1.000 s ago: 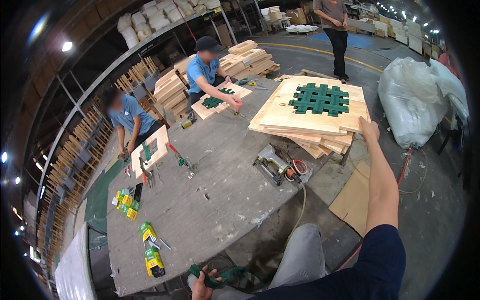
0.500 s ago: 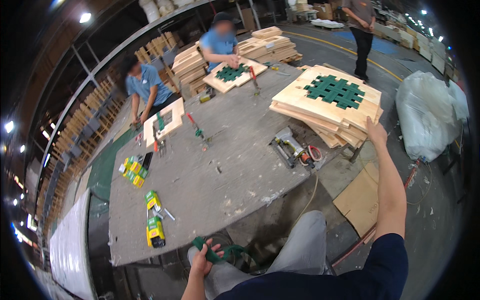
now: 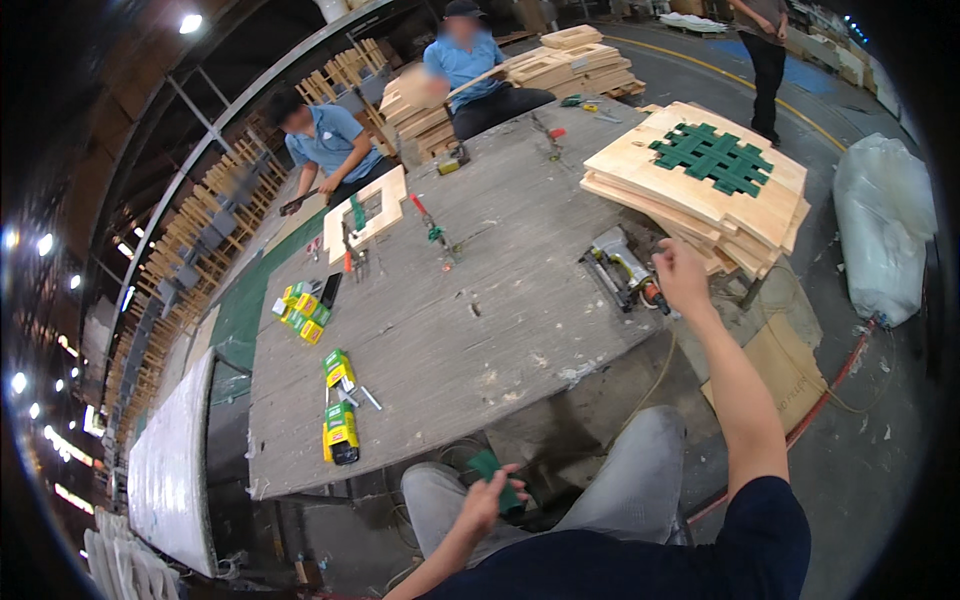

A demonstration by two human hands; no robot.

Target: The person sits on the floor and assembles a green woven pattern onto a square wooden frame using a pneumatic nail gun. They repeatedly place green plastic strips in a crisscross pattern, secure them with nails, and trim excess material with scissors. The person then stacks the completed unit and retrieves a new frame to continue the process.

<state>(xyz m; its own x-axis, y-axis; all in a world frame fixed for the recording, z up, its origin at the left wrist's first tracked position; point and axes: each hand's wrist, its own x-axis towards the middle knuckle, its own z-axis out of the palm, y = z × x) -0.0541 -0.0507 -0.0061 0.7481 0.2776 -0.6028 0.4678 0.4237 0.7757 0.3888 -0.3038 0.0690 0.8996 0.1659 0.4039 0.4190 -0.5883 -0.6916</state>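
Note:
My left hand (image 3: 486, 497) is low over my lap, closed on a green webbing strap (image 3: 487, 464) that hangs down between my knees. My right hand (image 3: 683, 278) is in the air beside a nail or staple gun (image 3: 627, 268), its fingers loosely bent and nothing visible in them. The gun lies on the grey worktable near its right edge, and I cannot tell whether the hand touches it. Behind the hand is a stack of pale wooden panels (image 3: 620, 165). Green straps (image 3: 712, 160) are woven across the opening of the top panel.
Yellow-green small boxes (image 3: 340, 435) and loose staple strips stand on the worktable (image 3: 500, 290). Red-handled tools (image 3: 425, 215) and a strapped wooden frame (image 3: 385, 215) lie farther off. Two co-workers in blue sit across the table; another person stands behind. A plastic-wrapped bundle (image 3: 880, 230) stands right.
My right hand has let go of the top panel's corner and moved left toward the gun. The view has shifted. The far co-worker's woven panel is now tilted up.

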